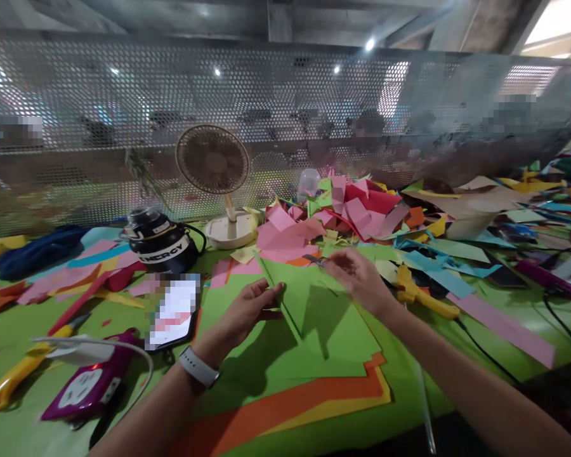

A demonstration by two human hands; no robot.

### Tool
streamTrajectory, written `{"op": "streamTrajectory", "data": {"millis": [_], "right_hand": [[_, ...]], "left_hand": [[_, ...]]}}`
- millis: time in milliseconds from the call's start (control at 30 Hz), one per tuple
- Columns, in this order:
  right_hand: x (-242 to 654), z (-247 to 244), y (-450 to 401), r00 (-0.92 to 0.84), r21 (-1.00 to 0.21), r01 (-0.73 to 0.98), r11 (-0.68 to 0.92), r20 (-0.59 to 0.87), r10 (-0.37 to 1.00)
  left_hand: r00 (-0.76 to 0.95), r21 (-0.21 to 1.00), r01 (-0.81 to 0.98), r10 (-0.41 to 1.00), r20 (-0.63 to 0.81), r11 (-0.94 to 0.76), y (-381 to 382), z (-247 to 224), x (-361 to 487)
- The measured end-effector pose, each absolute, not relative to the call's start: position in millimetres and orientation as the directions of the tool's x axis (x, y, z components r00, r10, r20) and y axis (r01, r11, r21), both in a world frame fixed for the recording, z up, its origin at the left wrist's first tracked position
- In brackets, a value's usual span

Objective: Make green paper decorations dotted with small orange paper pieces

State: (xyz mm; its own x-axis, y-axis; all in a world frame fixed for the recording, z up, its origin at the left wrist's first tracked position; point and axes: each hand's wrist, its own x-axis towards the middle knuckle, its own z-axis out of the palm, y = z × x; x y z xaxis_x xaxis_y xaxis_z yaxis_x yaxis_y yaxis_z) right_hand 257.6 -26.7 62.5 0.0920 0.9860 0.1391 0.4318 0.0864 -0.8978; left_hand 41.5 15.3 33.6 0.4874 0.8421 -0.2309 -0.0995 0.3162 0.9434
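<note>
My left hand (pixel 253 303), with a white watch band (pixel 198 367) at the wrist, pinches the left edge of a light green paper sheet (pixel 323 304). That edge is lifted and throws a shadow on the green paper below. My right hand (pixel 354 276) is closed above the far right part of the sheet. A small grey blade-like tip (pixel 313 259) sticks out leftward from its fingers; the rest is hidden. Under the sheet lies a stack of green paper, with orange paper (pixel 266 406) and yellow paper (pixel 335 406) showing at the near edge.
Behind stand a beige fan (pixel 231 230), a black jug (pixel 164 244) and a heap of pink and red paper (pixel 356 206). A phone (pixel 174 311), purple device (pixel 88 381) and yellow cutter (pixel 26 368) lie left. To the right is a corded yellow glue gun (pixel 423 295).
</note>
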Motion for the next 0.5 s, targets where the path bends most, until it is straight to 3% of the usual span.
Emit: {"op": "streamTrajectory", "data": {"millis": [100,200,500], "right_hand": [[261,60,-16,-0.071,-0.936,0.345,-0.063,-0.093,0.993],[252,49,-11,-0.179,-0.941,0.310,-0.134,-0.196,0.964],[245,37,-8,-0.216,-0.941,0.284,-0.182,-0.248,0.944]], "left_hand": [[0.532,0.948,-0.051,0.812,-0.239,0.313,16,34,37],[0.582,0.949,0.006,0.771,-0.260,0.316,15,32,35],[0.572,0.915,-0.041,0.761,-0.307,0.400,20,22,21]]}}
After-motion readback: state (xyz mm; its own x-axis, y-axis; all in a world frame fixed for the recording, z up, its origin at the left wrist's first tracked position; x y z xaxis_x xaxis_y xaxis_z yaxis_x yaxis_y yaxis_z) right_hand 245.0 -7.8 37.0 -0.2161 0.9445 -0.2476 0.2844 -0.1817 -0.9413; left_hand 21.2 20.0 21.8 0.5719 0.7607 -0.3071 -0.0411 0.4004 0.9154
